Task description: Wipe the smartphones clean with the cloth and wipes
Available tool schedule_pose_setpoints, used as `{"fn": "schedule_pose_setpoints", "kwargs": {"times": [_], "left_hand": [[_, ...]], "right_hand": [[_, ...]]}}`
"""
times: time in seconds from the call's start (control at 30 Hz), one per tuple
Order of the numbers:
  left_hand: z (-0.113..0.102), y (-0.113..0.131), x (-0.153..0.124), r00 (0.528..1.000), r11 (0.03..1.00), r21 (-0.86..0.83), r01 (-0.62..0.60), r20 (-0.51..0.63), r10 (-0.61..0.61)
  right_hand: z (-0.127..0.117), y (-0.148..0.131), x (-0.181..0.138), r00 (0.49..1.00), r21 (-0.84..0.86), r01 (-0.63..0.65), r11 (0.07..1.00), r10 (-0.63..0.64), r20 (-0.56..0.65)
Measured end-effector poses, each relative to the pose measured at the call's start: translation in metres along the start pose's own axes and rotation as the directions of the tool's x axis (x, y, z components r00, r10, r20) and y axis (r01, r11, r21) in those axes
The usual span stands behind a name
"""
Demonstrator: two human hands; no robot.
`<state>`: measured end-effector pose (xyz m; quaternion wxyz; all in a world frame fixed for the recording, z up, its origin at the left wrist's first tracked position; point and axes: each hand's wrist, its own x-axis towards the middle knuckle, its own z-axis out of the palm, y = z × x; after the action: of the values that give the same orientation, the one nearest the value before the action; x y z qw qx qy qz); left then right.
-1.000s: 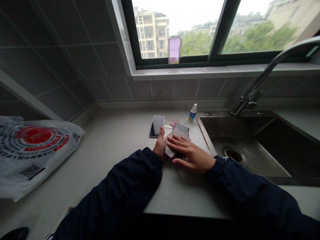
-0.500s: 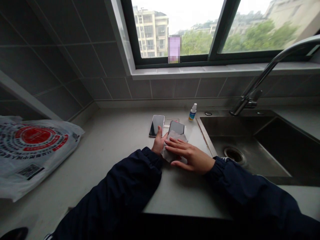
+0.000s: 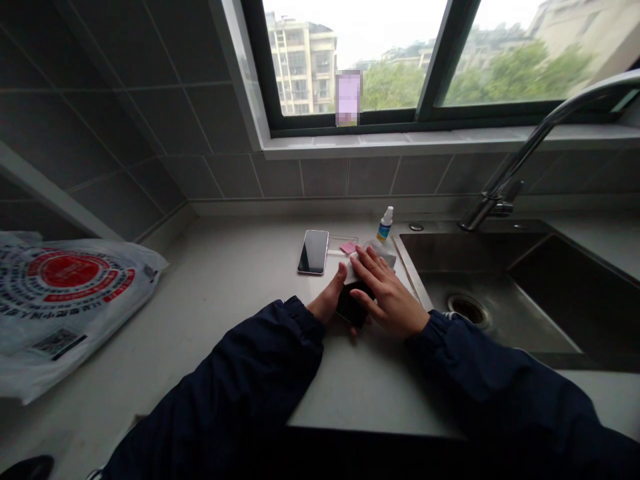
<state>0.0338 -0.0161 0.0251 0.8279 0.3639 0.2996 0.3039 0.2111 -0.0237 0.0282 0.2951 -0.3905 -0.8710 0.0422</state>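
My left hand [image 3: 327, 298] grips a smartphone [image 3: 354, 308] with a dark screen, thumb along its left edge and fingertips showing below it. Over the phone's far end lies my right hand [image 3: 387, 297], pressing a pale grey cloth [image 3: 384, 253] with nearly straight fingers. The cloth covers the upper part of the phone and sticks out beyond the fingertips. A second smartphone [image 3: 314, 252] rests face up on the counter, left of my hands. Behind them lie a clear phone case [image 3: 344, 238] and a small pink piece [image 3: 347, 247].
A small white spray bottle [image 3: 385, 224] with a blue and yellow label stands near the sink edge. The steel sink [image 3: 540, 317] with its faucet [image 3: 520, 157] is on the right. A printed plastic bag [image 3: 75, 300] lies on the counter [image 3: 225, 267] at the left.
The cloth and my right fingers have moved away from me, from the phone's near end to its far end. The held phone now sits nearer to me, and the pink piece is more exposed.
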Motion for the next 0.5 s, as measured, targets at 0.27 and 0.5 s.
{"fn": "schedule_pose_setpoints", "kwargs": {"times": [0.27, 0.5], "left_hand": [[-0.0055, -0.0025, -0.0009, 0.999, 0.978, 0.203, -0.047, 0.027, 0.043], [0.0004, 0.0012, -0.0056, 0.996, 0.983, 0.168, -0.076, 0.055, 0.068]], "right_hand": [[0.0008, 0.0023, 0.0001, 0.991, -0.068, -0.115, 0.991, 0.110, -0.077], [0.0016, 0.0040, 0.0001, 0.978, -0.021, -0.164, 0.986, 0.159, -0.131]]}}
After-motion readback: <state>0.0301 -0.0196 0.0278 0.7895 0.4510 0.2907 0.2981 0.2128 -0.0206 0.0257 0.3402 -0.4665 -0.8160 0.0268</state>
